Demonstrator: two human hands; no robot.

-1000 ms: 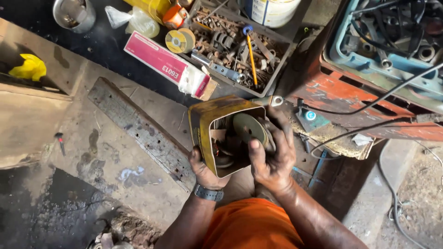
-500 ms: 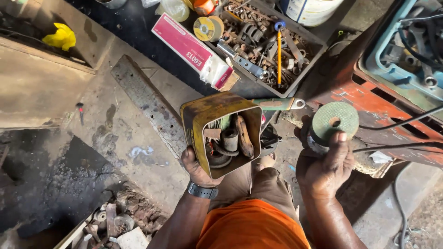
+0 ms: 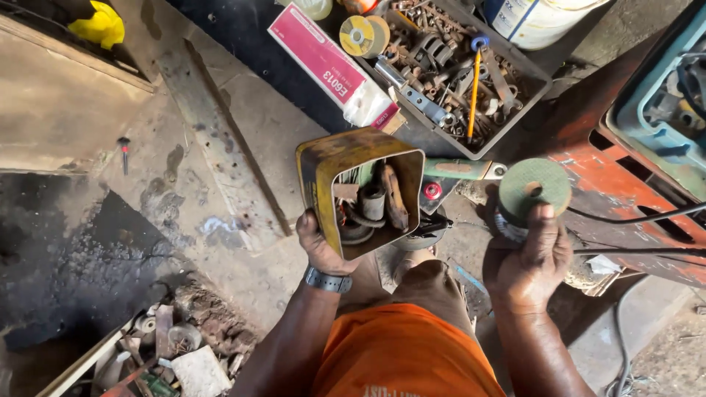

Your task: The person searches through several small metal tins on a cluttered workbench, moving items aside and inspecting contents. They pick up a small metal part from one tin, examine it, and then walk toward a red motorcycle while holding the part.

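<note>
His left hand (image 3: 323, 246) has its grip clamped on a yellow tin (image 3: 353, 180) of metal parts; beside it, the right hand (image 3: 528, 257) pinches a green grinding disc (image 3: 535, 187).

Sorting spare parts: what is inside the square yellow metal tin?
The square yellow metal tin, held by the left hand, shows a dark cylinder, a rusty bar and rings; anything beneath them is hidden.

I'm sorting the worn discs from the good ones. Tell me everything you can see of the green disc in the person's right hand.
The green disc is round and flat, dull green with a gritty, abrasive look and a small dark hole at its centre. It looks like the top of a small stack, as darker edges show beneath it. The right hand holds it from below, thumb pressed on its lower edge, face turned up to the camera. It is held above the rusty orange metal surface, apart from the yellow tin.
</note>
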